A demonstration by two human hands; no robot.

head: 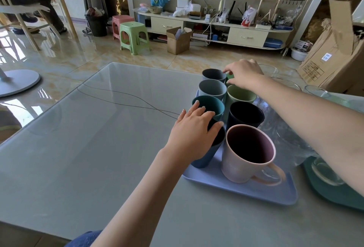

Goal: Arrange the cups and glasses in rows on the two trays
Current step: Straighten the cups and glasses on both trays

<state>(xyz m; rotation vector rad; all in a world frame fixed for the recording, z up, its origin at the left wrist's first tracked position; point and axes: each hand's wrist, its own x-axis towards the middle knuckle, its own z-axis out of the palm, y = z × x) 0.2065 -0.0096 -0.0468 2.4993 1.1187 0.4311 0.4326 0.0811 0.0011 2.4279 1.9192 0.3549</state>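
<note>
1. Nearest, at 5 o'clock on the table (102, 148), the lavender tray (246, 191) is carrying two rows of cups; the pink mug (244, 154) is standing at the near end of the right row with its handle pointing toward 4 o'clock.
2. The dark blue cup (204, 156), at the near end of the left row, is being covered at the rim by the left hand (194, 128); the fingers are lying fairly straight over it and reaching the teal cup (211, 104) behind. A steady downward hold would seem best here, so the row is not being pushed askew.
3. At 4 o'clock, the green tray (334, 193) is holding a clear glass (325, 171); other glasses (317, 91) are waiting at 2 o'clock.
4. Further along, the black cup (246, 114), the light green cup (240, 93) and the blue-grey cup (212, 89) are standing close together.
5. Farthest, at 1 o'clock, a small green cup (229, 76) is being pinched by the right hand (244, 73), beside the grey cup (213, 74). It should probably be set down upright, in line with the right row, without neighbours being knocked.
</note>
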